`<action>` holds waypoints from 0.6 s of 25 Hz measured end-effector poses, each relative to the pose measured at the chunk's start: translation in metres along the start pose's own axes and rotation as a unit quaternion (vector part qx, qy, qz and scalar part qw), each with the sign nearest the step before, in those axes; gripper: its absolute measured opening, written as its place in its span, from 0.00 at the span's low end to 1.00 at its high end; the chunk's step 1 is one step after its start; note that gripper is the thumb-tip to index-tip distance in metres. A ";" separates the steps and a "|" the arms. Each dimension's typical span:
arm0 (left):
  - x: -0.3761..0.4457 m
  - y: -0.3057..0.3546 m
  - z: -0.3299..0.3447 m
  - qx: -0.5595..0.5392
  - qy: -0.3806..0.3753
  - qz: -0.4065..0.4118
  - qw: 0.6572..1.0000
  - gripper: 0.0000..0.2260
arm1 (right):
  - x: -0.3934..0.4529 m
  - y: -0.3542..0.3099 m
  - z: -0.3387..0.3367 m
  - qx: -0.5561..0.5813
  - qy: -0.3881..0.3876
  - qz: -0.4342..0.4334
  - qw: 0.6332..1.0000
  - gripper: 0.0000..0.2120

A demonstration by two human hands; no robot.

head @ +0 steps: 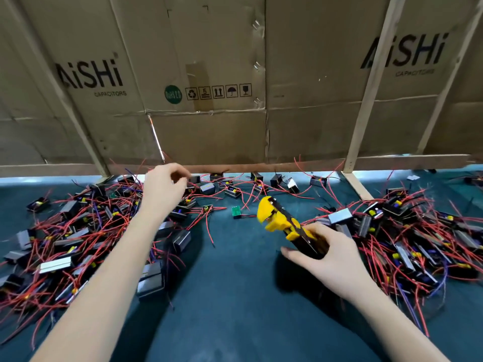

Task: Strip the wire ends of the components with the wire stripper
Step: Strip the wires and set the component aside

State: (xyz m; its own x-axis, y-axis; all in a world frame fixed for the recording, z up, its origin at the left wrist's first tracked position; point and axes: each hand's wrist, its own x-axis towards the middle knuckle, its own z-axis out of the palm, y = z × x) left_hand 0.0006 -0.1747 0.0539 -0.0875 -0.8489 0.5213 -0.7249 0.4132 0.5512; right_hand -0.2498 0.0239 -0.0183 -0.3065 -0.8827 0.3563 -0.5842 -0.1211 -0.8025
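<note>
Bench (235, 296): dark green mat, cardboard wall behind.
Right hand (332, 259): grip closed round wire stripper (287, 223) handles — yellow head pointing far-left.
Left hand (164, 189): fingers loosely curled, empty, above left component pile (78, 231).

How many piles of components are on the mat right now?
2. One pile lies left, under the left hand; the other pile lies right, beside the wire stripper. Loose components are scattered between them.

Dark green table mat (235, 296) under two heaps of red-wired components (78, 231)
</note>
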 end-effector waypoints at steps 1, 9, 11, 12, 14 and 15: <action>0.005 -0.017 0.005 0.040 -0.019 -0.022 0.999 0.09 | 0.000 0.000 0.004 0.039 -0.013 0.028 0.999 0.10; 0.027 -0.072 0.005 0.195 -0.210 -0.097 0.953 0.04 | 0.002 0.002 0.006 0.075 -0.042 0.069 0.994 0.17; 0.037 -0.067 0.003 0.198 -0.271 -0.127 0.933 0.06 | 0.002 0.002 0.006 0.070 -0.046 0.070 0.994 0.18; 0.041 -0.066 0.003 0.193 -0.293 -0.149 0.925 0.07 | 0.002 0.001 0.006 0.061 -0.047 0.068 0.995 0.17; 0.049 -0.067 0.003 0.144 -0.281 -0.186 0.931 0.10 | 0.001 0.001 0.008 0.053 -0.047 0.060 0.996 0.14; 0.052 -0.068 0.003 0.112 -0.238 -0.194 0.945 0.10 | 0.001 0.000 0.009 0.052 -0.044 0.058 0.996 0.12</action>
State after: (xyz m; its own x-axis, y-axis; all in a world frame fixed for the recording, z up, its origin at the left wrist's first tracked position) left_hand 0.0427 -0.2474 0.0413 -0.0438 -0.9964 -0.0730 -0.8875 0.0052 0.4608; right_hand -0.2433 0.0193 -0.0228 -0.2988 -0.9290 0.2184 -0.4654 -0.0580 -0.8832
